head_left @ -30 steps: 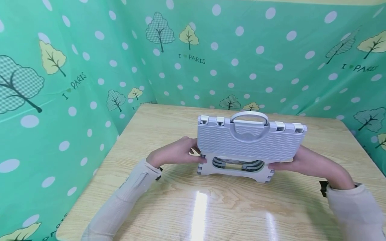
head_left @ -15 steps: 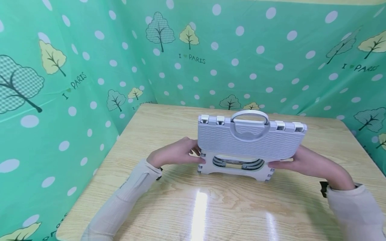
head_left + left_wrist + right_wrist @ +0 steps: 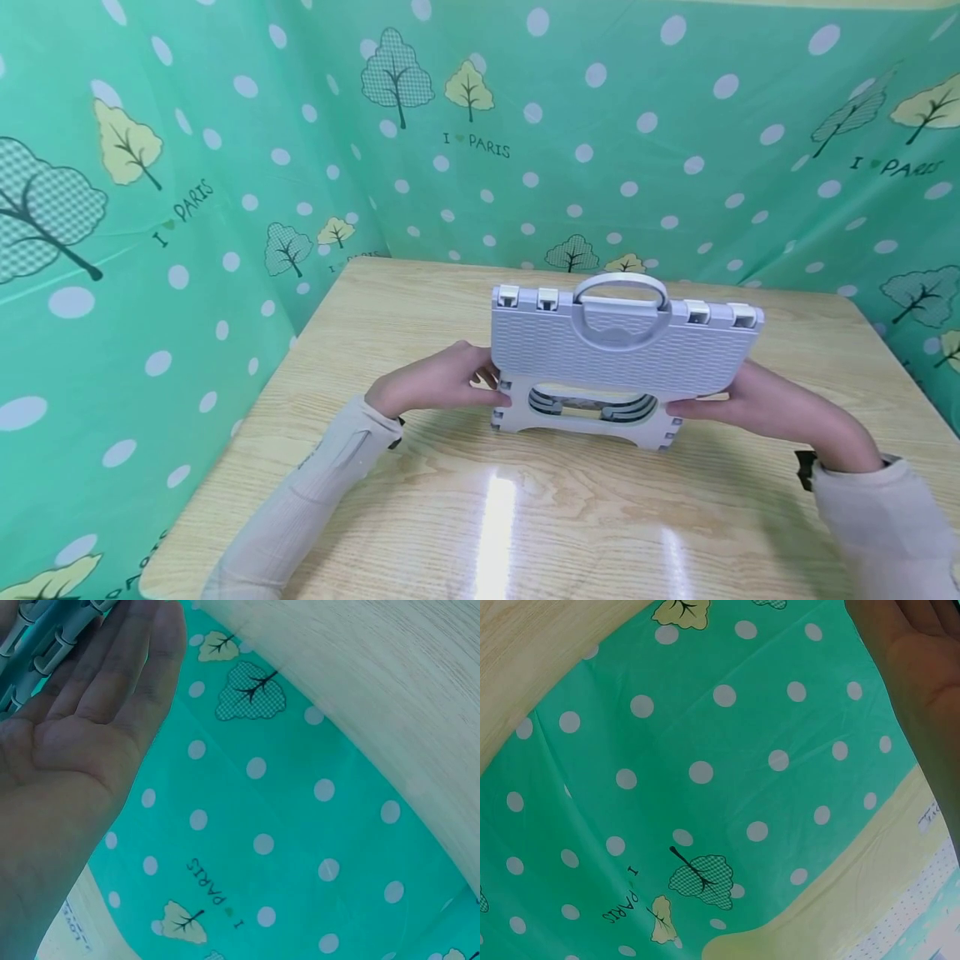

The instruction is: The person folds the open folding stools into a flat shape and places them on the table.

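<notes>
A pale grey-lilac folding step stool [image 3: 622, 358] stands on the table in the head view, its woven-textured top panel tipped steeply towards me. A curved carry handle [image 3: 621, 282] rises along the upper edge. Below the panel shows a leg frame [image 3: 585, 425] with an oval cutout. My left hand [image 3: 438, 379] grips the frame's left side, thumb in front and fingers behind it. On the other side my right hand [image 3: 780, 408] holds the frame with its thumb in front; the panel hides its other fingers. In the left wrist view, the stool's hinged edge [image 3: 52, 656] lies against the fingers.
The wooden table [image 3: 420, 517] extends around the stool, with bright light reflections near its front. A green polka-dot cloth [image 3: 480, 192] with printed trees hangs behind the table and along its left side.
The stool has shifted very slightly up and away in the head view. Both hands keep the same grip and nearly the same place.
</notes>
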Motion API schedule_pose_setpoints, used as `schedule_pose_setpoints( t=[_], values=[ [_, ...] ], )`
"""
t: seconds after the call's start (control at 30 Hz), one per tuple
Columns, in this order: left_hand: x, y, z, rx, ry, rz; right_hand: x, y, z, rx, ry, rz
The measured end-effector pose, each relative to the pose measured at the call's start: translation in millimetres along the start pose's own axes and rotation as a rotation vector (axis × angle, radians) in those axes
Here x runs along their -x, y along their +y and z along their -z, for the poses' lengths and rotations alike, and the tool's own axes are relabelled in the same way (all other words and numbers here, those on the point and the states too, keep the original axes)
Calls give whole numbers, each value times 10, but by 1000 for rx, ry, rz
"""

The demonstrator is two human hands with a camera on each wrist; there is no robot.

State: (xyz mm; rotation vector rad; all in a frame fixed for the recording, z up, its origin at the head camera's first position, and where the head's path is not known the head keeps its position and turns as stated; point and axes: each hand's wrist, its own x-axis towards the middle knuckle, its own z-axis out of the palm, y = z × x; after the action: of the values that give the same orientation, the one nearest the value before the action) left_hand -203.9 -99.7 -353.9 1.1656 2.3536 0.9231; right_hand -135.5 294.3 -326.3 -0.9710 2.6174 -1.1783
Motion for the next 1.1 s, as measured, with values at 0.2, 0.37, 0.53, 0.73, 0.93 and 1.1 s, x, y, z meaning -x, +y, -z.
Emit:
schedule_pose_setpoints(
  t=[0.2,0.37,0.53,0.73,0.93,1.1],
  values=[
    [4,15,5,8,-1,7,2,8,-4,-14,-1,2],
    [2,12,5,3,-2,-1,0,17,-5,-17,-1,3],
    [-1,9,5,2,-1,-11,-12,20,-14,-24,1,18],
    [-6,19,10,-6,-7,-7,-28,9,-10,-32,8,38],
    [-5,6,8,-55,8,-25,-30,15,-12,-35,3,-7],
    [-46,-57,-30,-101,43,-22,-59,55,-22,-15,18,-63]
  ],
)
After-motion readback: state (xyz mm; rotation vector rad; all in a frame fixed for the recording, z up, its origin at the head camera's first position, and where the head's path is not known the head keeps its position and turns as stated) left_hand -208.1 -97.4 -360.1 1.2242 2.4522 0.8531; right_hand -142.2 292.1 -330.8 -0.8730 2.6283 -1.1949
